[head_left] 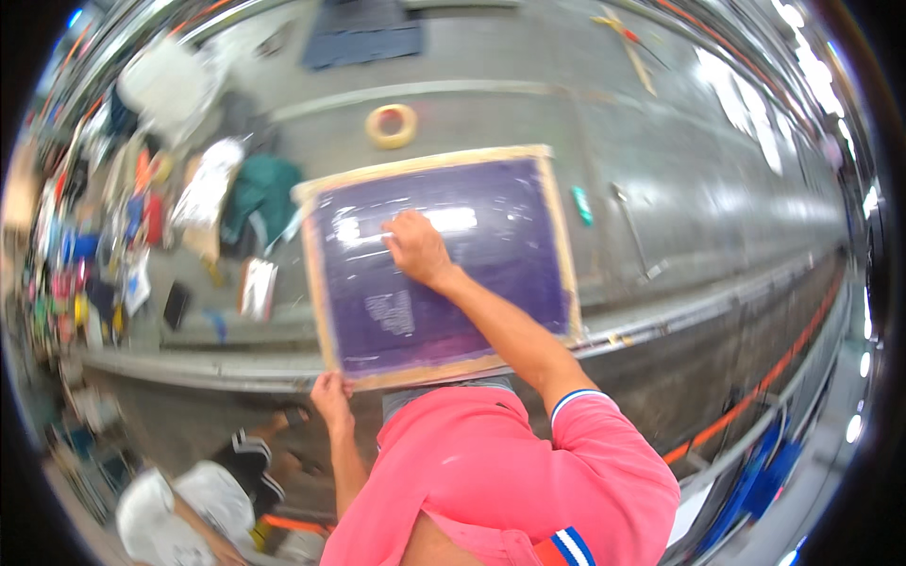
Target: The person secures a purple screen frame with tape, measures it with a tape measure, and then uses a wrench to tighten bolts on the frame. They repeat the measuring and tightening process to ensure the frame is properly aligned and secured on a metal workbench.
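Observation:
A screen-printing frame point(557, 226) lies on the grey table in front of me, its border covered in tan tape. Purple coated mesh point(481, 302) fills it, with a small pale printed patch left of centre. At the near left corner my left hand point(332, 396) has its fingers closed on the border. My right hand point(418, 247) reaches across the mesh, left of its middle, fingers curled and close to the surface. Whatever the right fingers may hold is hidden.
Beyond the frame lies a tape roll point(391, 126). A turquoise tool point(582, 206) and a thin metal rod point(634, 231) lie to the right. Green cloth point(261, 198), a dark phone-like slab point(176, 305) and clutter cover the left. A person in white point(189, 505) is at lower left.

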A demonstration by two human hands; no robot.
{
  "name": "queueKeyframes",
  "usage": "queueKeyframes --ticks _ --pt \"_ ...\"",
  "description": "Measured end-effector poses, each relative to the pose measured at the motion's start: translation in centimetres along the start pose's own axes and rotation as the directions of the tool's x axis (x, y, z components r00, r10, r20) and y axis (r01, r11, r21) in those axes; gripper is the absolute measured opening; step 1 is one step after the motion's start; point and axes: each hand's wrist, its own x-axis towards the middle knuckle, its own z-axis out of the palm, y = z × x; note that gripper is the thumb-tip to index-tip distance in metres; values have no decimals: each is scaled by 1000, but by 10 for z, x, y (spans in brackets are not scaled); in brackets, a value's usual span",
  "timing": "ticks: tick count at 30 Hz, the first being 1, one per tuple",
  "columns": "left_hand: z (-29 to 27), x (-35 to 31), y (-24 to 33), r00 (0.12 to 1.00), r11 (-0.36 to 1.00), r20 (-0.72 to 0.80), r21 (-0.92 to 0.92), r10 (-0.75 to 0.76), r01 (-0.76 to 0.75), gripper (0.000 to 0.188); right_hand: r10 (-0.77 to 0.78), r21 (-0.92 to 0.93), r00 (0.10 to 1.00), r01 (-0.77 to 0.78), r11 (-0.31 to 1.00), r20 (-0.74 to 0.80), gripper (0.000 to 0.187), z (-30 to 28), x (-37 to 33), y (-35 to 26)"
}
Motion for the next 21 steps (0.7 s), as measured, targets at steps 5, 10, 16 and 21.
queueKeyframes --ticks 5,10,16,21 --pt "49 0 41 946 941 302 270 121 -207 16 504 -139 677 -660 738 -536 14 -165 -140 113" --pt "79 28 81 894 821 358 400 270 -408 17 532 -217 348 -931 294 -772 19 -302 -280 185" --pt "73 94 40 788 236 92 927 609 -290 65 510 -224 289 -957 186 -810 45 -327 -366 177" --pt "102 95 7 986 858 149 514 -74 -14 86 722 -336 308 -935 110 -619 62 -320 -316 191"
